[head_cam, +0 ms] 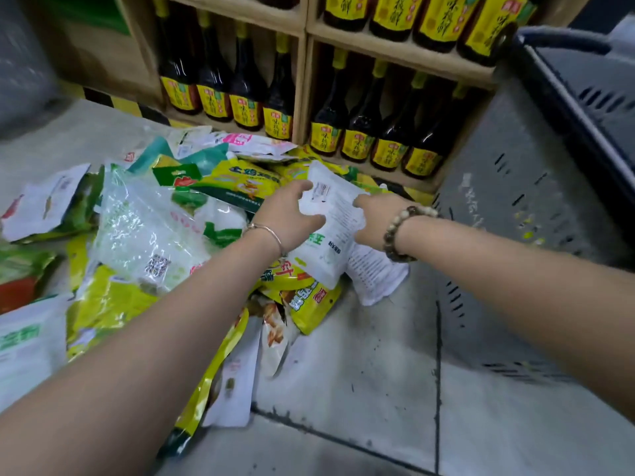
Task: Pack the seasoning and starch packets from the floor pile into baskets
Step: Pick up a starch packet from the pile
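White packet (331,235) gripped by left hand (288,214) and right hand (374,223); most of the pile (147,235) seemingly awaits the grey basket (515,201).

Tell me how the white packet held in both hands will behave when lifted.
Probably floppy: the white packet bends between the left hand and right hand. Its smooth film may be slippery, so keep a firm grip. It looks puffy, so contents may shift.

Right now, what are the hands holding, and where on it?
One white packet, by both sides: the left hand grips its left edge, the right hand its right edge.
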The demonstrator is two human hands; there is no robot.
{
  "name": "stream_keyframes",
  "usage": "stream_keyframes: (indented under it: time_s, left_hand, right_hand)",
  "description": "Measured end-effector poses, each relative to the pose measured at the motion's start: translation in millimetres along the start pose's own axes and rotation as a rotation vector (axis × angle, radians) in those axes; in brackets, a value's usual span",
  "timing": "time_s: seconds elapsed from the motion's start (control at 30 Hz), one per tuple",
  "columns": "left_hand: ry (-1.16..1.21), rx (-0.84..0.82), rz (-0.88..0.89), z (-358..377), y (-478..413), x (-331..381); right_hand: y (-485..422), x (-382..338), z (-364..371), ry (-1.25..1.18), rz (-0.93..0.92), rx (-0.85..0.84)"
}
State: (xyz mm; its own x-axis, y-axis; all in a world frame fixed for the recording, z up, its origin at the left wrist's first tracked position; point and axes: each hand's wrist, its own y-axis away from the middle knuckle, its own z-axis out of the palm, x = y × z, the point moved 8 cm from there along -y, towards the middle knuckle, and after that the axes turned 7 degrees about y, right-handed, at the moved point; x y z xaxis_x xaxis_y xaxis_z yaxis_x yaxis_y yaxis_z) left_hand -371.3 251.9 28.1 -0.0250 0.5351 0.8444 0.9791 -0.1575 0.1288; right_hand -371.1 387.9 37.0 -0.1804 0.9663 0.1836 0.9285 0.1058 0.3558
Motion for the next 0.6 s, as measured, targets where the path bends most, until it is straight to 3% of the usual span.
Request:
stream_keyframes:
  time_s: [0.27,0.6]
  left_hand:
    - [-0.127,-0.063,-0.075,2,7,-62]
    - [-0.129,-0.008,-0.058,1,5,-74]
  right_hand:
    - [-49,-14,88,-0.27,0.035,-0.023]
    - [-99,-45,98,-0.123,-0.062,0.107]
